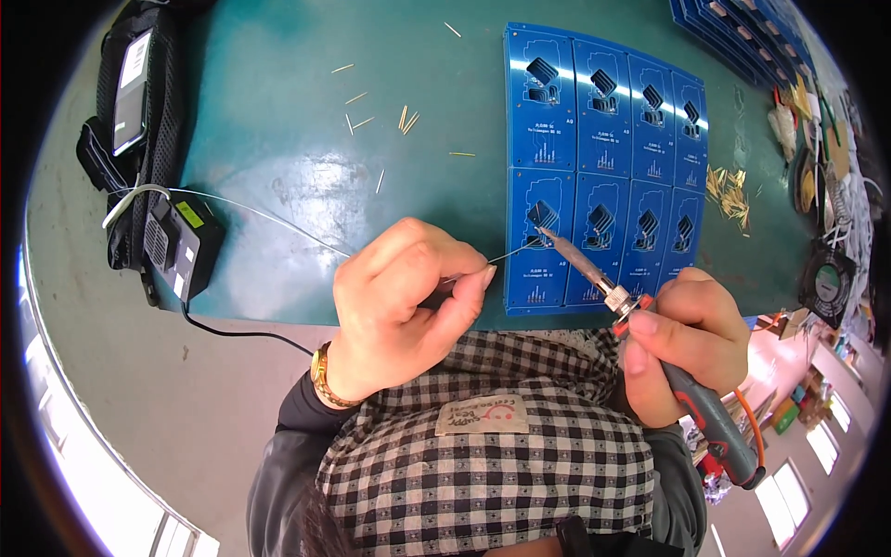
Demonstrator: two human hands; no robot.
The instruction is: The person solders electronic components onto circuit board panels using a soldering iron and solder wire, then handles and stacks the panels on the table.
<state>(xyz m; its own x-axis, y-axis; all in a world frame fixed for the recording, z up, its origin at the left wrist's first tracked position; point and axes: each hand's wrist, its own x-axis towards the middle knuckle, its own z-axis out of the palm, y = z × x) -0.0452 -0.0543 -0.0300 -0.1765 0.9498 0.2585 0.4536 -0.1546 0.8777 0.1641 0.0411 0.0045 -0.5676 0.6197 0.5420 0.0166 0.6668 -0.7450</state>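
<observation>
A blue panel of circuit boards point(543, 139) lies on the green table, its boards set in two rows. My right hand point(691, 339) grips a soldering iron point(594, 274) with a dark grey and red handle. The iron's tip meets the leftmost board of the near row, at its dark cluster. Pinched between my left thumb and fingers point(408, 288) is a thin solder wire point(509, 253), its end reaching the board beside the tip. The wire trails back leftward from this hand across the table.
Loose brass-coloured pins point(408, 121) are scattered on the green table point(269, 93), and a pile of pins point(730, 197) lies right of the panel. A black strap with a small device point(186, 246) and cable is at left. More blue boards point(742, 37) stand at far right, near a small fan point(826, 283).
</observation>
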